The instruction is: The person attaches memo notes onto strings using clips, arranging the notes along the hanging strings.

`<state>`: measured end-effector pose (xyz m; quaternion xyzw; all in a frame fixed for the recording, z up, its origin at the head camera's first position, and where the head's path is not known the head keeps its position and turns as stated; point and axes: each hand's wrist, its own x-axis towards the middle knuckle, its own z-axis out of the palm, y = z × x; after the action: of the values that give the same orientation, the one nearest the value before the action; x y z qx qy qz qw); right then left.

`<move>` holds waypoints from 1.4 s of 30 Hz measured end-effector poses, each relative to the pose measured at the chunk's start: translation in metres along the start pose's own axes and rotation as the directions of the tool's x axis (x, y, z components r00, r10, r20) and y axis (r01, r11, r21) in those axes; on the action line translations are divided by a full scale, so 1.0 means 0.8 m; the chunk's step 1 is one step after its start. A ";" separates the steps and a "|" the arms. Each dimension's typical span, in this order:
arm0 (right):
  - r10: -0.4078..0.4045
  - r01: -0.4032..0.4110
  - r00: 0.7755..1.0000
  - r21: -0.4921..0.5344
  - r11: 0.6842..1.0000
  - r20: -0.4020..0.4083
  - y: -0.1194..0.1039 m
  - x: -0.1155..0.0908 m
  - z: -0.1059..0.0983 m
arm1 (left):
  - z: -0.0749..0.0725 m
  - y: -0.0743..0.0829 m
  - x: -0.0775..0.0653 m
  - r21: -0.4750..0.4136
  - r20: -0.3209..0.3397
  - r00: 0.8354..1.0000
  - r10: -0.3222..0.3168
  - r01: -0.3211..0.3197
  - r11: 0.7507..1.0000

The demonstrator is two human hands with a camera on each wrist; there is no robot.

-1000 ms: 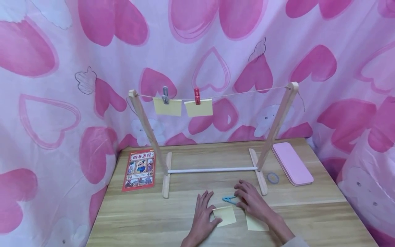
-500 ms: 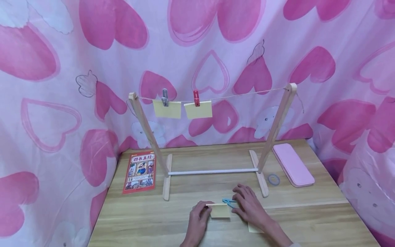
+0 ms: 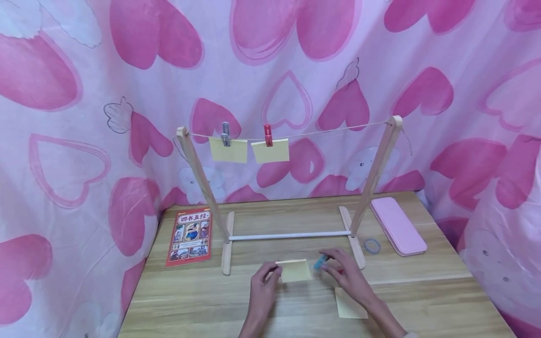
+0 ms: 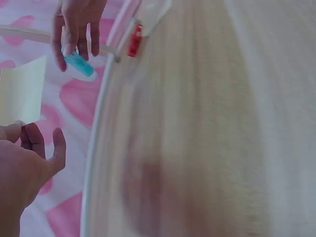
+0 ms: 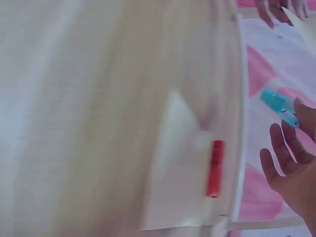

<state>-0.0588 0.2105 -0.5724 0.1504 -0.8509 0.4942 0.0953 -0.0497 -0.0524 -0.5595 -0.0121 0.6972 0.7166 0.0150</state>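
Observation:
My left hand (image 3: 262, 287) pinches a pale yellow paper note (image 3: 295, 272) by its left corner, with the note's top edge level and its face hanging down. To the right of it, my right hand (image 3: 350, 278) holds a light blue clothespin (image 3: 320, 262) between thumb and fingers; the right wrist view shows this clothespin (image 5: 279, 105) pointing toward the note. Under the right hand, a red clothespin (image 5: 216, 168) lies on the table beside a second yellow note (image 3: 351, 305). The note and the blue clothespin are a small gap apart.
Behind the hands stands a wooden frame (image 3: 372, 176) with a string (image 3: 329, 132) across its top. A grey clothespin (image 3: 226, 134) and a red one (image 3: 268, 136) hold two notes there. A comic book (image 3: 189, 237) lies left; a tape ring (image 3: 372, 246) and pink case (image 3: 398, 226) lie right.
My left hand has taken the note up off the table and brought it forward. My right hand has lifted the blue clothespin and turned it, uncovering the second note.

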 end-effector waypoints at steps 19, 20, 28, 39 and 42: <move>-0.360 0.376 0.901 0.024 0.926 -0.243 -0.228 0.143 -0.167 | 0.025 0.144 0.053 -0.102 -0.041 0.990 0.133 -0.136 0.985; -0.380 0.389 0.893 -0.011 0.921 -0.239 -0.241 0.152 -0.175 | 0.026 0.154 0.059 -0.104 -0.043 0.988 0.149 -0.153 0.983; -0.458 0.426 0.872 -0.191 0.884 -0.175 -0.312 0.220 -0.214 | 0.045 0.226 0.096 -0.126 -0.071 0.969 0.238 -0.245 0.961; -0.378 0.345 0.920 -0.239 0.908 -0.106 -0.346 0.278 -0.227 | 0.076 0.271 0.127 -0.250 -0.091 0.966 0.243 -0.258 0.933; -0.364 0.333 0.927 -0.245 0.910 -0.092 -0.347 0.284 -0.229 | 0.080 0.277 0.130 -0.244 -0.090 0.967 0.240 -0.255 0.936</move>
<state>-0.1721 0.2035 -0.1855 0.2544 -0.8521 0.3788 0.2563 -0.1617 0.0063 -0.3407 0.0529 0.5960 0.7953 -0.0974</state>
